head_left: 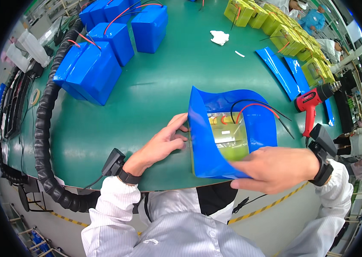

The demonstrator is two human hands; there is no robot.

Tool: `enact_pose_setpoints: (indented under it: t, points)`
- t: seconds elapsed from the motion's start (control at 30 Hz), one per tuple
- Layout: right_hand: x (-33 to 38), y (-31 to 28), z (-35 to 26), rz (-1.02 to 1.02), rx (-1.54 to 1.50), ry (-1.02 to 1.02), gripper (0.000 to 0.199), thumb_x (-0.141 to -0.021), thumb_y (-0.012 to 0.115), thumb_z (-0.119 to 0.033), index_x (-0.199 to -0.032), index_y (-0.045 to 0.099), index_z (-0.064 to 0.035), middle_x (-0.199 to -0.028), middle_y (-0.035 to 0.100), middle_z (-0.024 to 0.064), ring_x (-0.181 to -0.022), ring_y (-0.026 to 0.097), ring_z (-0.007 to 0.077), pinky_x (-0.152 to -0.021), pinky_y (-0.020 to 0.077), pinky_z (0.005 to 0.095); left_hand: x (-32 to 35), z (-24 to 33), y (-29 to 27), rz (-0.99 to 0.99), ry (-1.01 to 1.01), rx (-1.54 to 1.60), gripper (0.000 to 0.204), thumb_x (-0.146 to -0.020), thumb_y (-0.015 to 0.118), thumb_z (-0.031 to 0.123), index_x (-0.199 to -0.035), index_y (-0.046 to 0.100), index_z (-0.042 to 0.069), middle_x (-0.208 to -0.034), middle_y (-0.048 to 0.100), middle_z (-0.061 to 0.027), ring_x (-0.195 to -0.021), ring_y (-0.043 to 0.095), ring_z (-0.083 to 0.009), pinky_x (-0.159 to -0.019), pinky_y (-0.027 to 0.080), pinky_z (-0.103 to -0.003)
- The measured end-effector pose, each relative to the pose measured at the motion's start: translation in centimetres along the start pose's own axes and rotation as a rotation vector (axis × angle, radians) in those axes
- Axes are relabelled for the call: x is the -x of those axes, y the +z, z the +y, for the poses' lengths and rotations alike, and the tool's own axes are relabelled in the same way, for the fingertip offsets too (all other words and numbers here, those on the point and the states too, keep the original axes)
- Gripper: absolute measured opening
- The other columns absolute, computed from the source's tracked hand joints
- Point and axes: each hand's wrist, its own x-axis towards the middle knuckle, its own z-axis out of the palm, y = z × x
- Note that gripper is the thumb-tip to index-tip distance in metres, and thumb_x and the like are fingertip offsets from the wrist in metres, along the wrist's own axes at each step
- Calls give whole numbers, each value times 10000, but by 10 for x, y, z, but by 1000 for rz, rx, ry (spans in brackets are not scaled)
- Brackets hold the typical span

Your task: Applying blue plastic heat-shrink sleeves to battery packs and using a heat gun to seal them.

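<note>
A blue plastic shrink sleeve (pixel 206 147) stands loosely around a yellow-green battery pack (pixel 235 147) near the table's front edge. Red and black wires (pixel 258 104) come out of the pack and hang over the sleeve's right side. My left hand (pixel 159 143) rests beside the sleeve's left wall, its fingers stretched out and the tips against the film. At the near right corner, my right hand (pixel 275 168) has the sleeve's near edge between fingers and thumb; it is slightly blurred. The pack's lower part is hidden by the film.
Several blue-wrapped battery packs (pixel 97 70) stand at the back left, beside a black corrugated hose (pixel 44 128). Yellow-green packs (pixel 290 40) line the far right. A red heat gun (pixel 309 107), flat blue sleeves (pixel 278 73) and a crumpled white scrap (pixel 219 37) lie on the green table (pixel 159 77).
</note>
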Motion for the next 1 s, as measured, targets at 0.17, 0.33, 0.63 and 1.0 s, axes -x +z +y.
enact_pose_setpoints:
  t: [0.17,0.33,0.63,1.0]
  points:
    - [-16,29,-12,140,188,-55,398,-1006,569,-363,-1191,554,-11,-677,638,193,-626,657,382,-546,507,503,-4,-13,0,-17,100,-177,915,-774,540,-82,-1615,209,60,-1607,240,-89,-1373,372,-256,-1107,417,-378]
    - [-9,50,-9,478,478,-141,362,-915,678,-401,-889,592,-51,-694,593,87,-639,637,251,-562,495,377,2,-9,3,20,232,-492,1062,-754,628,-25,-1635,44,80,-1657,157,-157,-1497,250,-346,-1188,312,-443]
    - [17,69,27,800,622,-196,383,-826,777,-418,-908,604,-86,-815,580,28,-781,591,204,-804,483,390,3,15,22,-28,446,-649,1755,-401,1025,474,-1568,-197,0,-1639,16,-284,-1535,102,-429,-1236,172,-498]
    - [32,48,41,526,479,-154,256,-858,717,-209,-960,513,-92,-604,541,10,-646,623,227,-898,432,397,1,15,40,34,457,-898,1632,-486,1012,391,-1588,-129,3,-1575,27,-333,-1481,178,-507,-1184,291,-546]
